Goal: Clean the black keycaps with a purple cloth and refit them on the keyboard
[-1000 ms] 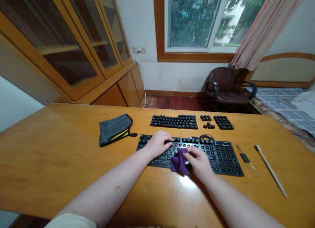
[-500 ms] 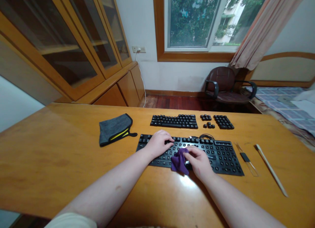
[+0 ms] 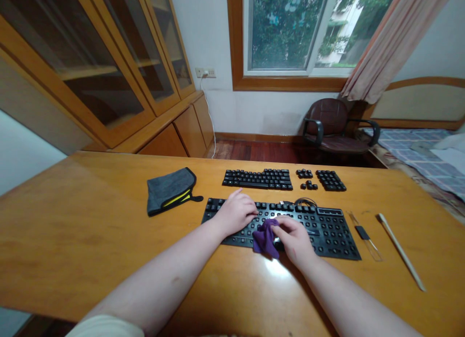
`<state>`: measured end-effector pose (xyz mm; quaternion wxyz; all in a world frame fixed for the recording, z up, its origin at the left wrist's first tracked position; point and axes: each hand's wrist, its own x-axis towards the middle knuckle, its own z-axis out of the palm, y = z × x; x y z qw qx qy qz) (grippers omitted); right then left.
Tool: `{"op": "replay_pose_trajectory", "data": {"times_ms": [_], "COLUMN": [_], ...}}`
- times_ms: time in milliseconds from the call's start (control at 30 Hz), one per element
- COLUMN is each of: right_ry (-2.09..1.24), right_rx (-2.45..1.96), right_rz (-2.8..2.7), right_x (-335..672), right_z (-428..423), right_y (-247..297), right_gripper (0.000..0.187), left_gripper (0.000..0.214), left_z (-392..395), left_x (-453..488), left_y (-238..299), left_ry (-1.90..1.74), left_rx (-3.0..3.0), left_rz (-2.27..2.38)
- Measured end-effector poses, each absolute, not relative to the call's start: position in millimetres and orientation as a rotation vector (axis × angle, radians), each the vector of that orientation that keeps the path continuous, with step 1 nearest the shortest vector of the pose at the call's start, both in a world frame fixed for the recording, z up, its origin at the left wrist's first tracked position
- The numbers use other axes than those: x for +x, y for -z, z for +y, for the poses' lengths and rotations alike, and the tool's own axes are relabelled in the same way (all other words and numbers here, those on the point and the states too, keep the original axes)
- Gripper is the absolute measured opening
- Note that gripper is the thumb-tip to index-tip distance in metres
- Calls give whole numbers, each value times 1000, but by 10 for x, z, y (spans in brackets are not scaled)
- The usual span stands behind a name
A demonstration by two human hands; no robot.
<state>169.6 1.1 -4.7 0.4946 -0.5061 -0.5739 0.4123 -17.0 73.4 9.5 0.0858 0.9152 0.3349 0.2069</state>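
A black keyboard lies on the wooden table, with most of its keycaps off and small switches showing. My right hand pinches a purple cloth against the keyboard's lower middle. Resting on the keyboard's left-centre part is my left hand, its fingers bent and partly apart with nothing seen in them. It hides some of the keys below it.
Behind the keyboard lie removed keycaps in groups: a main block, a number pad and small clusters. A grey folded cloth is at left. A wire keycap puller and a long brush lie at right.
My left hand's fingers have shifted slightly, one lifting away at the far side. The right hand and the purple cloth stay almost in place.
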Motion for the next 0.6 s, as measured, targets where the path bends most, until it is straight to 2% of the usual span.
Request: {"op": "replay_pose_trajectory", "data": {"times_ms": [600], "right_ry": [-1010], "right_rx": [-1215], "right_rz": [-1391], "right_x": [1697], "right_z": [9], "right_y": [79], "right_gripper": [9], "left_gripper": [18], "left_z": [515], "left_x": [-98], "left_y": [-269], "left_ry": [-370], "left_rx": [2770], "left_rz": [1119]}}
